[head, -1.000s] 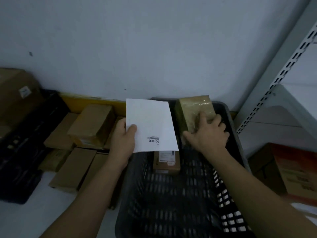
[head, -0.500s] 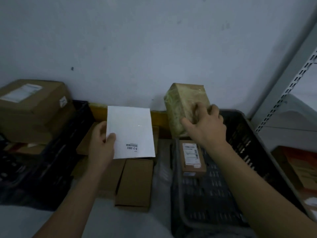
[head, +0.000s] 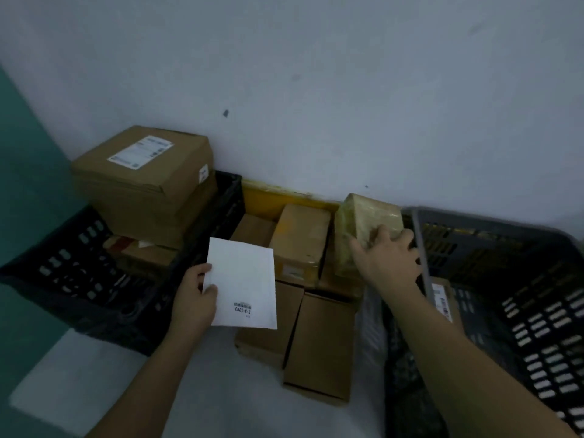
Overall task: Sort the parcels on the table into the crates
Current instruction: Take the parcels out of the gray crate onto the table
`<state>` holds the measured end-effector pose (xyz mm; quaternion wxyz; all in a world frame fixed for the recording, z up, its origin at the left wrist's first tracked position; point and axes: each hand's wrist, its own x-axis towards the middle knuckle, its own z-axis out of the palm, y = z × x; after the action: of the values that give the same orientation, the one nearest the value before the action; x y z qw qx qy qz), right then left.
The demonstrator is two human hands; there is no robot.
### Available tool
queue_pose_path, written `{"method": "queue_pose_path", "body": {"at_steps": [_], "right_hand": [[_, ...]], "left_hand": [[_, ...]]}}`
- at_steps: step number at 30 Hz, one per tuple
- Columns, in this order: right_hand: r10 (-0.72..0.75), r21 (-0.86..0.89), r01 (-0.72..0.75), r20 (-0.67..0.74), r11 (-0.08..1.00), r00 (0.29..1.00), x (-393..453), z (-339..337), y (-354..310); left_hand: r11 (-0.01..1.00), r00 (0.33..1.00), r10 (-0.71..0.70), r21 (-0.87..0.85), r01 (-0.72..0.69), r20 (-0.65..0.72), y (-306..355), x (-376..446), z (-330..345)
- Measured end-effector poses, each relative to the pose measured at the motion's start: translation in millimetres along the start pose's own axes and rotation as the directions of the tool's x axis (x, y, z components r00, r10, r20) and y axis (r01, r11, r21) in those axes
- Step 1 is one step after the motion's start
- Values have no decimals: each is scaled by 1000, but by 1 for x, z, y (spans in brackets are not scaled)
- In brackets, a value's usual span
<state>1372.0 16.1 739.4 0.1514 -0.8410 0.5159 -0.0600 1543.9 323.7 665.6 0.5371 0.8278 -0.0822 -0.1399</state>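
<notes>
- Tape-wrapped parcel (head: 366,226) was gripped by right hand (head: 387,260), fingers curled over its top, above the loose cartons at table's back edge, just left of grey crate (head: 493,248)'s rim.
- Risk, judged: glossy wrap could slip from the one-handed hold; parcel might clip that rim.
- Left hand (head: 194,298) pinched white envelope (head: 241,284) by its edge, thumb on top; it could sag or drop beside black crate (head: 104,279).
</notes>
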Motion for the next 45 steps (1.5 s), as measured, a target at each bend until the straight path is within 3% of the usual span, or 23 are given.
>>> {"method": "queue_pose_path", "body": {"at_steps": [3,8,17,20,25,30,35,41,45], "right_hand": [[45,-58,-41,73,997,996,23,30,-8],[96,-131,-79,126,988,987,51,72,-20],[102,-259,-81,69,963,992,58,101,-28],[97,-248,-83,46,965,994,52,105,-22],[87,-209,-73,60,975,994,42,110,-17],[109,-193,-93,72,977,991,38,107,-23],[108,-186,-91,84,978,991,38,106,-21],[82,-189,-65,82,980,993,39,109,-17],[55,-210,-32,108,977,993,34,109,-10]], "left_hand": [[991,998,-50,127,45,34,-8,19,-4],[920,991,-128,369,134,-41,-25,44,-11],[840,996,-50,542,5,69,-48,68,28],[747,994,20,659,-89,111,-46,84,38],[509,960,-1,826,-241,280,-51,101,54],[428,921,-14,835,-347,389,-63,110,62],[274,898,-12,866,-419,439,-65,121,75],[363,897,-50,844,-393,439,-58,152,91],[370,896,-69,846,-385,438,-48,180,107]]}}
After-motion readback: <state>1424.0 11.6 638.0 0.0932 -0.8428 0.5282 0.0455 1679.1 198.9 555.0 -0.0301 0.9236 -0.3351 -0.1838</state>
